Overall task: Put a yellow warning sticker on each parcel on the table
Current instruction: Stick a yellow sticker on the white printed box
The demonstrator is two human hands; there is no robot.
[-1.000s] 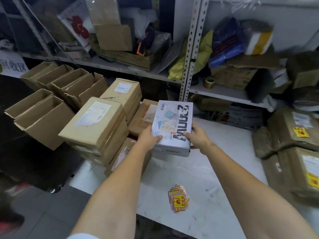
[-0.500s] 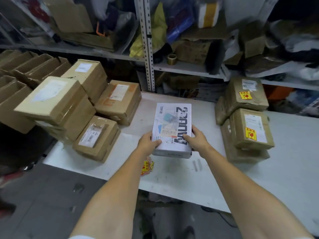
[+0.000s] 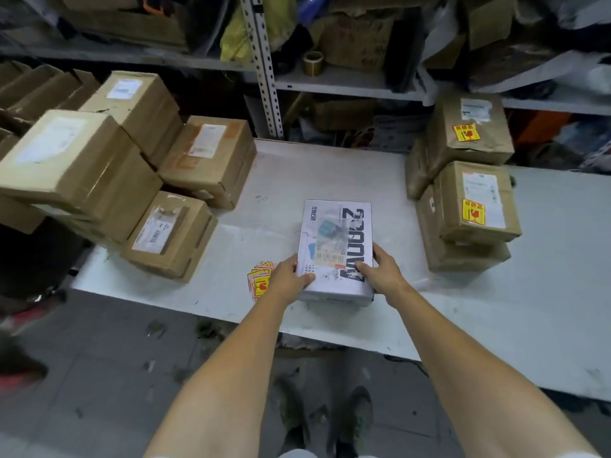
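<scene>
A white parcel [image 3: 335,239] with black lettering and a shipping label lies on the white table [image 3: 330,180], near its front edge. My left hand [image 3: 289,279] grips its near left corner, thumb on top. My right hand [image 3: 380,274] grips its near right corner the same way. A small pile of yellow warning stickers [image 3: 259,280] lies on the table just left of my left hand. At the right stand brown parcels; the rear one [image 3: 469,133] and the front one [image 3: 476,203] each carry a yellow sticker. Brown boxes [image 3: 205,160] without stickers are stacked at the left.
Metal shelving [image 3: 264,67] packed with boxes, bags and a tape roll [image 3: 313,62] runs behind the table. Open empty cartons stand at the far left. My feet show on the grey floor below the table edge.
The white parcel came away from the left stack and down to the middle of the table, both hands still holding it. The view swung right and down.
</scene>
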